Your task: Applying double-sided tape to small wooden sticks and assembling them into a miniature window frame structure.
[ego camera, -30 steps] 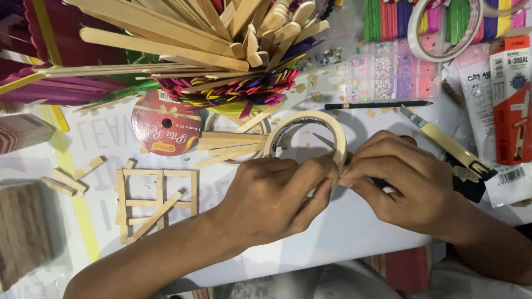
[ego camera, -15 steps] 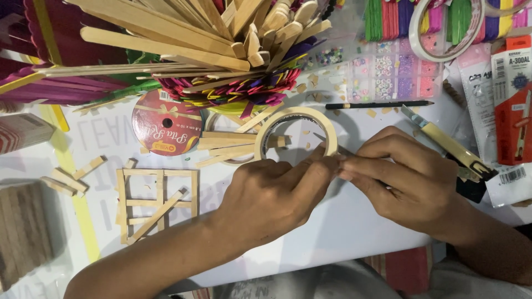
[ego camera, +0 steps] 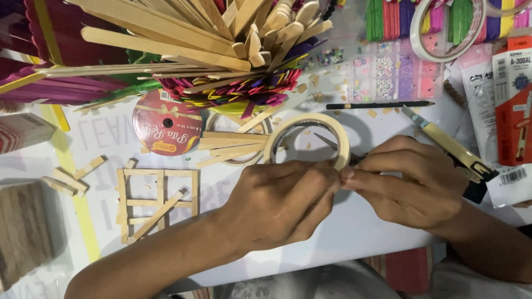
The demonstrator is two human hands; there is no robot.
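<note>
Both hands work at the near rim of a roll of masking tape standing tilted on the white table. The left hand has its fingers curled shut, thumb and forefinger pinched at the roll's lower right edge. The right hand meets it there, its fingertips closed on the same spot; whether a loose tape end lies between them cannot be told, as the fingers cover it. A dark pointed tool shows through the roll's hole and runs toward the right hand, which appears to hold it.

Left of the hands lies a part-built frame of wooden sticks, with uprights, crossbars and one diagonal in place. In the inspector's judgement the frame is assembled but unfinished, and no strip of tape is yet seen drawn off the roll.

Loose sticks lie between the frame and the roll. Behind them sit a red ribbon spool, a heap of plain and coloured craft sticks, a black pencil and a yellow utility knife just beside the right hand.
</note>
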